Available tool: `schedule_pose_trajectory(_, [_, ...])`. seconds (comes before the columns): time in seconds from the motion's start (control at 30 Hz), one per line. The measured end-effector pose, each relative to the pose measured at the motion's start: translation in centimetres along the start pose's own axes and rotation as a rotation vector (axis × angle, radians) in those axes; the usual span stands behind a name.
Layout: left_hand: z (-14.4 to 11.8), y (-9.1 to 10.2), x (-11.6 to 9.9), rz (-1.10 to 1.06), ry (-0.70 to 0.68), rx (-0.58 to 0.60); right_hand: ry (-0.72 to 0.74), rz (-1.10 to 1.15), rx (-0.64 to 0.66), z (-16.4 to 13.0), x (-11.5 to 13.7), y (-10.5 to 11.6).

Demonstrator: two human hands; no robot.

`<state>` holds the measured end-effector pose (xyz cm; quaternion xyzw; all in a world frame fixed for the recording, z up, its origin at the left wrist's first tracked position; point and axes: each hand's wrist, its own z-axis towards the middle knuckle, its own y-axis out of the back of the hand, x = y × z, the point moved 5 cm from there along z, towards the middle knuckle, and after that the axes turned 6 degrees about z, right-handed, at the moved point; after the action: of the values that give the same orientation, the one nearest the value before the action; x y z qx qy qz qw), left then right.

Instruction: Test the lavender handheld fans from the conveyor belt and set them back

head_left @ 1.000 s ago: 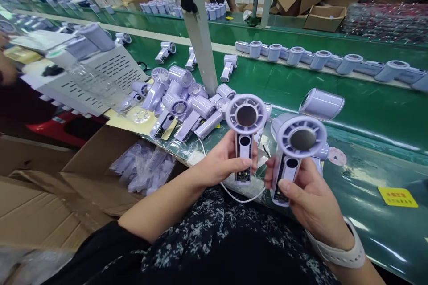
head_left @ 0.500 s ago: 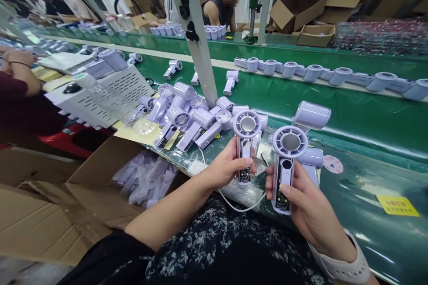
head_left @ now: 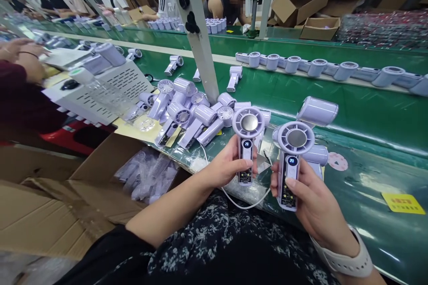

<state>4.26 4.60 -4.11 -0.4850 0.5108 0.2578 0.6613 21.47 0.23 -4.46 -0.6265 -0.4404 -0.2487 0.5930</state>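
Observation:
My left hand (head_left: 230, 162) is closed round the handle of a lilac handheld fan (head_left: 248, 124), thumb on its front. A second handheld fan (head_left: 296, 138) is upright in my right hand (head_left: 310, 187), with that thumb low on the handle. Both handles have their front cover off, so circuit boards show, and each small round display is lit with "20". Behind the right-hand fan, another lilac fan (head_left: 317, 110) stands on the bench. A pile of lilac fans (head_left: 192, 113) lies to the left of my left hand. Below the two held fans curves a white cable (head_left: 245, 207).
A green conveyor (head_left: 284, 93) runs across, with a row of fans (head_left: 319, 67) along its far side. A grey post (head_left: 197, 40) rises behind the pile. At left are a white vented box (head_left: 123, 84), a co-worker's arm (head_left: 31, 64) and a carton of plastic bags (head_left: 150, 173).
Both fans' displays have gone from dark to lit, showing "20". The right-hand fan has shifted slightly right. Both hands keep their hold.

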Motion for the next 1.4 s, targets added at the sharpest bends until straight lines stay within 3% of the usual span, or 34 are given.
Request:
schedule_pose_trajectory(0.17, [0.4, 1.1, 0.9, -0.045, 0.052, -0.122, -0.060, 0.022, -0.041, 0.2, -0.8, 0.4])
schedule_pose_trajectory(0.37, [0.2, 0.4, 1.0, 0.034, 0.082, -0.054, -0.041, -0.024, -0.033, -0.2, -0.5, 0.4])
schedule_pose_trajectory(0.63, [0.3, 0.6, 1.3, 0.074, 0.175, -0.139, -0.076, -0.004, -0.085, 0.2, -1.1, 0.8])
schedule_pose_trajectory(0.77, [0.2, 0.7, 1.6, 0.059, 0.176, -0.139, -0.102, -0.013, -0.041, 0.2, -1.3, 0.6])
schedule_pose_trajectory(0.93, [0.1, 0.9, 1.6, 0.075, 0.139, -0.143, -0.032, -0.062, -0.068, 0.2, -1.0, 0.4])
schedule_pose_trajectory(1.27, [-0.1, 0.8, 0.4, 0.207, 0.115, -0.107, -0.015, 0.087, -0.053, 0.0, -0.6, 0.3])
schedule_pose_trajectory(1.4, [-0.5, 0.3, 0.3, 0.153, 0.150, -0.100, -0.066, 0.203, -0.025, 0.1, -0.6, -0.4])
